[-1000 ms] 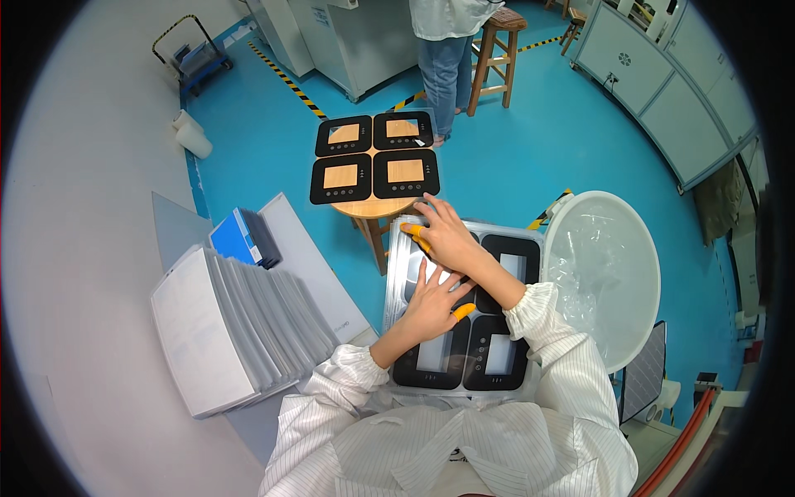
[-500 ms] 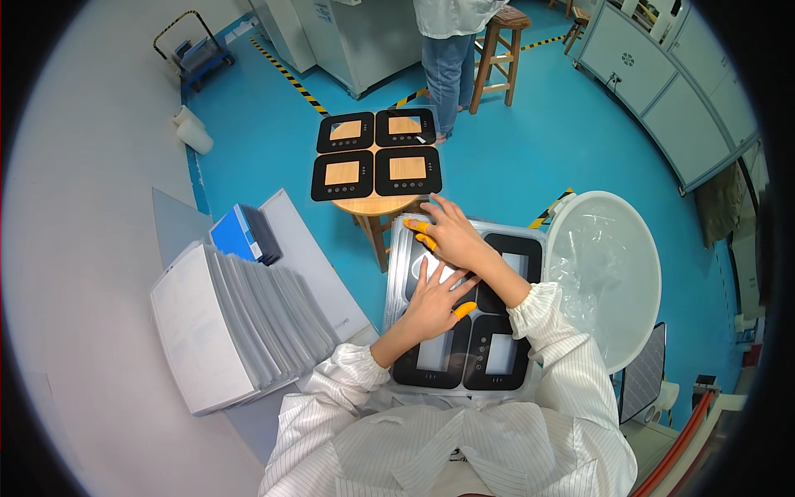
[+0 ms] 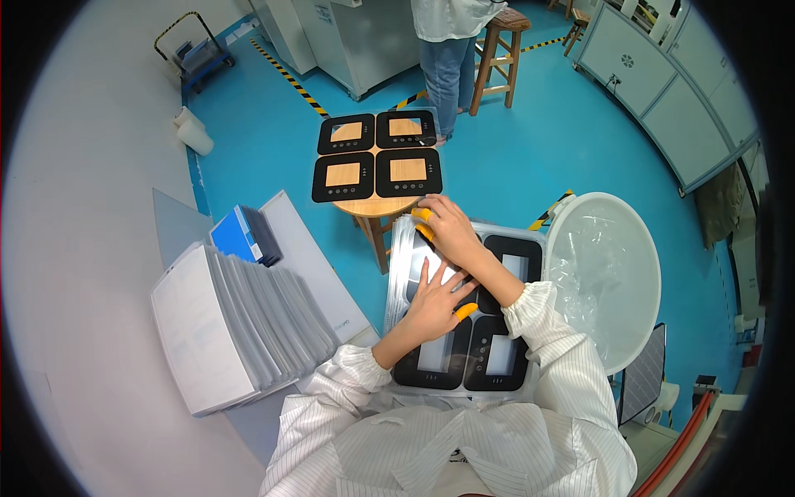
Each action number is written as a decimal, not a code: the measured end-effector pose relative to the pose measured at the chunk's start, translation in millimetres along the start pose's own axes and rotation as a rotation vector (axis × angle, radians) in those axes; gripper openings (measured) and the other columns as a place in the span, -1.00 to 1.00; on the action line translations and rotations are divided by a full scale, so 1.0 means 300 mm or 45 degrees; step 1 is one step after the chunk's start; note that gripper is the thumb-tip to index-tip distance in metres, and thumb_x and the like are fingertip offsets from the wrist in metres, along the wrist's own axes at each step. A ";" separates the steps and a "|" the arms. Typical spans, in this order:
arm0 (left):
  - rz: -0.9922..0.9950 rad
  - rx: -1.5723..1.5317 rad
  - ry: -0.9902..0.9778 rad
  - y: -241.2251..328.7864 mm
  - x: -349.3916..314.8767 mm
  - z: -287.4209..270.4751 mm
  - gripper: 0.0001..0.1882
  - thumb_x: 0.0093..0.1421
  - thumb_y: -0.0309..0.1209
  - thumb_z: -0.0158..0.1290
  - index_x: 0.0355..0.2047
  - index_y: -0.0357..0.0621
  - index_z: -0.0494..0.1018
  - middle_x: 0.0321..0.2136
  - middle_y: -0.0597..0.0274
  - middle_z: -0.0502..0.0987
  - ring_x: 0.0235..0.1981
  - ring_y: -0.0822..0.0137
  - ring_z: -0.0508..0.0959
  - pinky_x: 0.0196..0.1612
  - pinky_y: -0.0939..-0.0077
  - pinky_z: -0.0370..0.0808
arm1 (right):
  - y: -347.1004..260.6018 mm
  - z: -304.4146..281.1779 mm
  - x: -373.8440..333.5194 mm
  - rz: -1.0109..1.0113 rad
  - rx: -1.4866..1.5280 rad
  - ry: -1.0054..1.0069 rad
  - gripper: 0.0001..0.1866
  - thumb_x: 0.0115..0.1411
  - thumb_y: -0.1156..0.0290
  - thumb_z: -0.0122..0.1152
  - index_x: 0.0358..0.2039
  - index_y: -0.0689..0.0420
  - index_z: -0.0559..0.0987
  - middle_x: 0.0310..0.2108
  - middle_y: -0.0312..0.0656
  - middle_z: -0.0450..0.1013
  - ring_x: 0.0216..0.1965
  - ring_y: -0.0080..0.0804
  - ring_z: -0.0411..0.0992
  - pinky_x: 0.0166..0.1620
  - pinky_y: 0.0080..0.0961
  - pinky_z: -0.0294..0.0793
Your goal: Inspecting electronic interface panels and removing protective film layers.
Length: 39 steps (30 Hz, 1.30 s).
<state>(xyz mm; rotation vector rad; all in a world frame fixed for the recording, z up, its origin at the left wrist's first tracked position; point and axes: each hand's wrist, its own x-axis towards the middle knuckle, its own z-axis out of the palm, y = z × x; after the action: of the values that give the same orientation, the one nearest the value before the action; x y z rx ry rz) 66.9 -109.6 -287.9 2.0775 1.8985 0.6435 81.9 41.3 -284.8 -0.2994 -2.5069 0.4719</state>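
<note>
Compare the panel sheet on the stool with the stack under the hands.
The panel sheet on the stool shows all four panels uncovered; the stack is partly hidden by the left hand and right hand. The sheet's windows show wood, the stack's visible ones look pale. The sheet lies farther from the person than the stack. Both show black-framed panels.

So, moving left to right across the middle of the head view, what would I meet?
The white wall, the pale stack of sheets, the black-framed panels nearest you, the round white tub.
</note>
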 end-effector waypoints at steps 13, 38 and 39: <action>-0.483 -1.163 1.171 -0.202 -0.071 -0.139 -0.78 0.13 -0.65 -0.15 -0.22 -0.30 0.41 -0.30 0.14 0.48 -0.27 0.34 0.48 -0.12 0.49 0.40 | -0.119 -0.148 -0.216 -0.217 -0.068 -0.118 -0.82 -0.07 0.55 0.15 -0.49 0.34 0.35 0.05 0.05 0.16 0.18 0.04 0.03 0.16 -0.13 0.13; -0.758 -2.010 0.588 -0.244 0.142 -0.183 -0.68 0.29 -0.39 -0.24 -0.28 -0.46 0.41 -0.41 0.17 0.53 -0.47 0.46 0.52 -0.37 0.71 0.47 | -0.087 -0.296 -0.313 -0.007 0.128 0.152 -0.45 -0.19 0.27 0.39 -0.12 0.00 0.44 0.07 0.03 0.13 0.09 0.05 0.13 0.09 -0.14 0.16; -0.755 -2.006 0.587 -0.235 0.147 -0.184 -0.68 0.29 -0.39 -0.24 -0.28 -0.46 0.41 -0.41 0.17 0.53 -0.47 0.46 0.52 -0.37 0.71 0.47 | -0.094 -0.299 -0.282 -0.075 0.097 0.079 -0.41 -0.18 0.19 0.37 -0.07 -0.07 0.43 0.12 0.05 0.09 0.13 0.11 0.07 0.12 -0.06 0.08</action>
<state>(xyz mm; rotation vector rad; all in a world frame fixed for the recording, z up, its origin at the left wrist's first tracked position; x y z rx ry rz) -19.0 -63.7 -266.4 0.3780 1.1551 1.7035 198.7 13.3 -245.2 -0.2071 -2.4238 0.5253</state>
